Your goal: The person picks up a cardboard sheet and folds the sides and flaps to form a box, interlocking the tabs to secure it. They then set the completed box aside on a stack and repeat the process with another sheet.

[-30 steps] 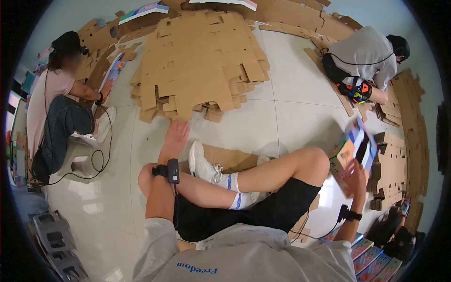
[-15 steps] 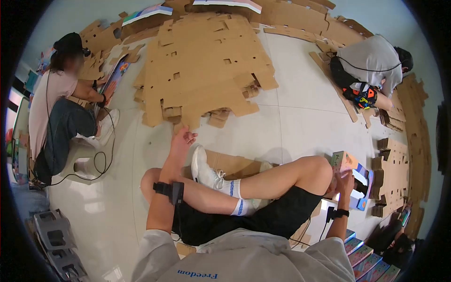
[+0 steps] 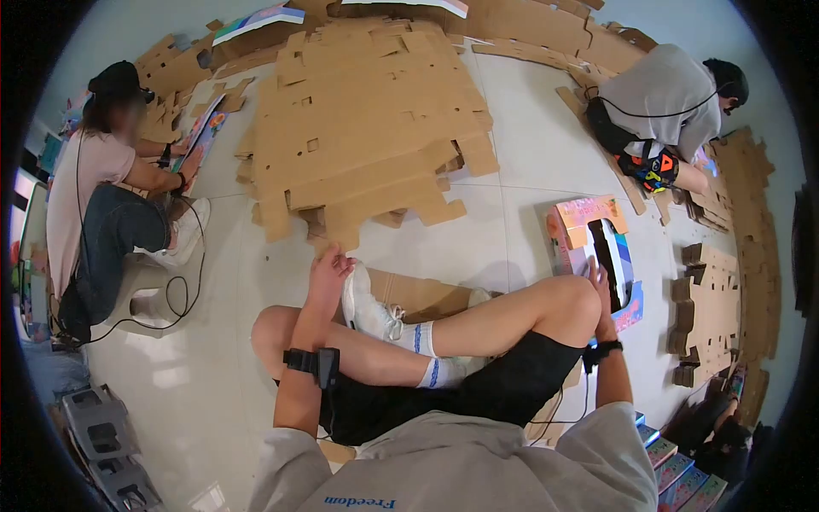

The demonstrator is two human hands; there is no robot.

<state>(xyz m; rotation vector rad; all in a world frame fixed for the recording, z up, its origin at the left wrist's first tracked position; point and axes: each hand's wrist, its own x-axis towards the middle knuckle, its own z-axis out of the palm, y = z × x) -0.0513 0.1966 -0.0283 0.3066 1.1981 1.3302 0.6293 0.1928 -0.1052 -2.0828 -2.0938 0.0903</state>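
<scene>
My left hand [image 3: 329, 271] reaches forward past my left knee. Its fingers are closed on the near tab of a brown cardboard sheet [image 3: 367, 128], which tops a wide stack on the floor. Beyond my right knee lies a colourful printed box [image 3: 566, 239] with a long dark opening in its upper face. My right hand [image 3: 600, 290] is beside that opening with its fingers stretched out, seeming to touch the box's near side. My knee hides part of this hand.
Another piece of cardboard [image 3: 426, 293] lies under my shoe [image 3: 363, 299]. Co-workers crouch at left [image 3: 111, 171] and right [image 3: 661, 94]. Cut cardboard [image 3: 712, 311] is stacked at right, printed boxes [image 3: 682, 482] at lower right, grey plastic stools [image 3: 102, 435] at lower left.
The printed box has gone from standing close by my right knee to lying farther forward, and my right hand has loosened from it. The top cardboard sheet has slid towards me with my left hand.
</scene>
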